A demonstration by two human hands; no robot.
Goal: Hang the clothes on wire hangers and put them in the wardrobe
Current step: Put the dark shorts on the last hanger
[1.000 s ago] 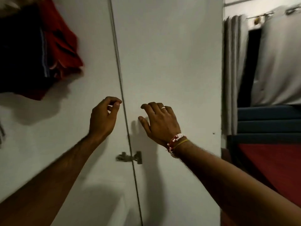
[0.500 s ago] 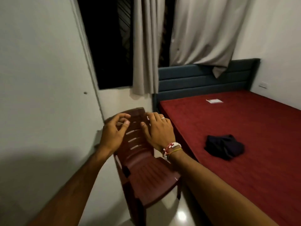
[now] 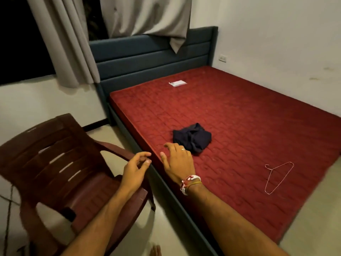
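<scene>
A crumpled dark navy garment (image 3: 192,138) lies on the red mattress (image 3: 239,117) near its left edge. A thin pink wire hanger (image 3: 275,177) lies flat on the mattress toward the right, near the foot. My right hand (image 3: 178,161), with a ring and beaded bracelets, hovers empty with fingers spread just short of the garment. My left hand (image 3: 134,170) is held beside it over the bed's edge, fingers loosely curled and holding nothing. The wardrobe is out of view.
A dark red plastic chair (image 3: 60,163) stands at the left, close to the bed. A blue padded headboard (image 3: 151,58) and grey curtains (image 3: 73,43) are behind. A small white packet (image 3: 177,83) lies near the head of the mattress.
The view has swung from the shut white wardrobe doors, past the chair, to the bed. Both hands stayed empty and now reach toward the mattress; the hanger has come into view.
</scene>
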